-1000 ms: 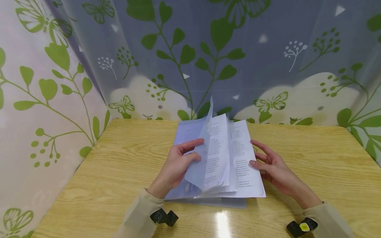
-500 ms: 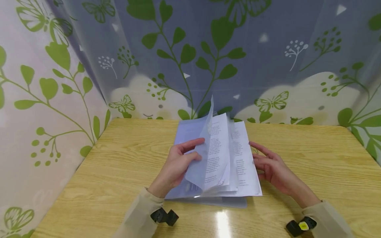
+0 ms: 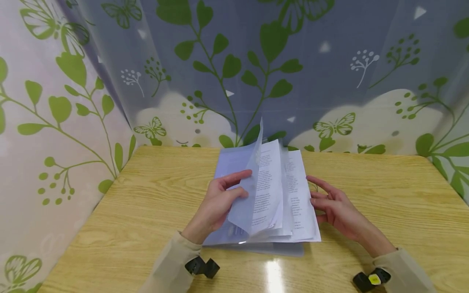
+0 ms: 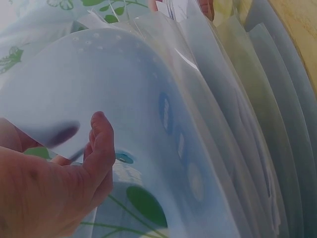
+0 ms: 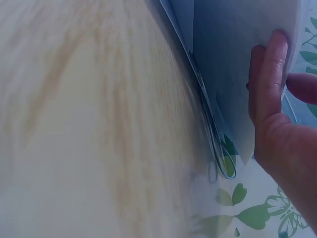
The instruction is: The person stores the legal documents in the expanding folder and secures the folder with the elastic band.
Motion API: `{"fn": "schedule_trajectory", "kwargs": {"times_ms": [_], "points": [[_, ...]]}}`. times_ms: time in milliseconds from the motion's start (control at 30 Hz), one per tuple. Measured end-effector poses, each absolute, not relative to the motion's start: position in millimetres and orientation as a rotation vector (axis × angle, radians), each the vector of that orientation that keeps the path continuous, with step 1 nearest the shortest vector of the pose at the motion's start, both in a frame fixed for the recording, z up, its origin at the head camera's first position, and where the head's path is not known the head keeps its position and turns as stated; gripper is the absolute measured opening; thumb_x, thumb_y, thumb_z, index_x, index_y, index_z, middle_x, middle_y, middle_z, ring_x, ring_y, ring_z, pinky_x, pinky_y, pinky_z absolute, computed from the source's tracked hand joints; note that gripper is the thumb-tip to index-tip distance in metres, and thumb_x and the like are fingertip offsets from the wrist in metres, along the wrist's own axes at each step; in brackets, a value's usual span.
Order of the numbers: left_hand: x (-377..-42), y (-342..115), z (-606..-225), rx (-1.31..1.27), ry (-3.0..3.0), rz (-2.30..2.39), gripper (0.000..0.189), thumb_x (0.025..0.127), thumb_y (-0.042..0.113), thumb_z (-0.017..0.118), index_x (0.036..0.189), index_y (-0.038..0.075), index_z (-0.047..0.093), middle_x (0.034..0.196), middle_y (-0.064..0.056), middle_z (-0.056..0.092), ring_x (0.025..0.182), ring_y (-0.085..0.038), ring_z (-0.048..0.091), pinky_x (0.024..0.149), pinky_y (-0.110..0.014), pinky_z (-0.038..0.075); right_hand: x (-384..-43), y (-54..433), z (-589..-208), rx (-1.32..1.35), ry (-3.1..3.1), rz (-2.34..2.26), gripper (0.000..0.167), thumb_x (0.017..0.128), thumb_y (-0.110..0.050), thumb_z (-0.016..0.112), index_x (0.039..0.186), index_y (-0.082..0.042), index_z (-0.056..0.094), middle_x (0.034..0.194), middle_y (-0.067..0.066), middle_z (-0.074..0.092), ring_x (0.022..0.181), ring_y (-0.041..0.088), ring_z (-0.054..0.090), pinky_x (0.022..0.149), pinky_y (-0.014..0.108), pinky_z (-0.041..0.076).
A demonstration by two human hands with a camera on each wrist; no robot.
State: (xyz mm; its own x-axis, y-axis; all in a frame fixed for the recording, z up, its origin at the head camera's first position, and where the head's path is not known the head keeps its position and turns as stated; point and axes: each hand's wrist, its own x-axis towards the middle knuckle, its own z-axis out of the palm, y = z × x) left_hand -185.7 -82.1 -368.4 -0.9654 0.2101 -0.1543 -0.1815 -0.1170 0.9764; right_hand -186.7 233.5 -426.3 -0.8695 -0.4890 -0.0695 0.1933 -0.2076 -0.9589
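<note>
A bluish translucent document folder [image 3: 234,162] lies open on the table, with printed papers [image 3: 269,183] among its leaves. My left hand [image 3: 216,203] pinches a raised clear plastic leaf [image 3: 246,209] between thumb and fingers. That curved leaf [image 4: 133,84] stands before several more plastic leaves [image 4: 277,99] in the left wrist view. At the right side, my right hand [image 3: 338,211] holds the outer edge of a printed sheet stack [image 3: 297,203] that sticks out of the folder. In the right wrist view its fingers [image 5: 275,64] lie along the stack's underside, the thumb at its edge.
The wooden table [image 3: 146,211] extends around the folder. A patterned curtain [image 3: 329,61] hangs behind its back edge, and another stretch [image 3: 55,101] hangs along the left. Thin wire-like loops [image 5: 229,174] poke out beneath the stack in the right wrist view.
The right-hand sheet stack has slid slightly left, further in among the folder's leaves. My right thumb has drawn back from the sheet's face to its edge. The left hand stays in place.
</note>
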Motion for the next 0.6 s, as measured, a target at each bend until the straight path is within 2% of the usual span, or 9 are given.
{"fn": "schedule_trajectory", "kwargs": {"times_ms": [367,600], "points": [[-186.1,-82.6,-368.8,0.043,1.871,2.172,0.057,0.083,-0.008,0.058,0.137,0.008,0.066,0.13,-0.015,0.065,0.1,-0.014,0.065,0.079,-0.029,0.059,-187.0,233.1,-425.6,-0.298,1.613,-2.122,0.067,0.107,-0.008,0.046,0.164,-0.008,0.01,0.131,-0.007,0.07,0.113,0.014,0.071,0.084,0.035,0.062],[-185.9,-83.2,-369.2,0.046,1.871,2.172,0.057,0.083,-0.008,0.058,0.137,0.009,0.067,0.13,-0.014,0.065,0.1,-0.014,0.064,0.08,-0.029,0.058,-188.1,231.5,-425.7,-0.289,1.626,-2.118,0.068,0.106,-0.007,0.05,0.164,-0.01,0.015,0.13,-0.005,0.072,0.112,0.016,0.072,0.082,0.034,0.061]]}}
